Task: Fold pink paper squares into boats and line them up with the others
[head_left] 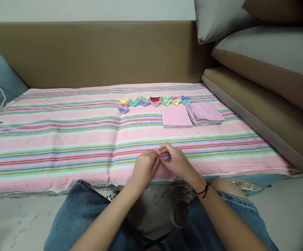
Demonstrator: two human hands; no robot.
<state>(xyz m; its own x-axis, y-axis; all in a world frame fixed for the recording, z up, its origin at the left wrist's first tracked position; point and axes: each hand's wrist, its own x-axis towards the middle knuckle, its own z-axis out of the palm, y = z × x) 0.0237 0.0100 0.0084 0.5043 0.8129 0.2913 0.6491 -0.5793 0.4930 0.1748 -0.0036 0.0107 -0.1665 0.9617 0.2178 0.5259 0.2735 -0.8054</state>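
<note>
1. Striped sheet [49, 160] – woven-looking cloth, pink with multicoloured bands running side to side; creased near the middle, ragged at the front edge.
2. Cushions [266, 52] – thick blocks, grey and brown, stacked along the sheet's right edge.
3. Left hand [145, 165] and right hand [178, 161] – meeting near the front edge, about mid-width. Left fingertips pinch; right thumb and forefinger curve into a ring, tips gripping the same piece.
4. Square paper stacks: neat pink one [177, 116], looser one [206, 111] touching its right side; both toward the back right corner.
5. Paper boats [155, 102] – crisp, pointed, many colours, in close rows toward the back edge.
6. Folded paper [164, 158] – small, pink-purple, between both hands' fingertips, equally near each; long axis apparently along the front edge, ends partly hidden.
</note>
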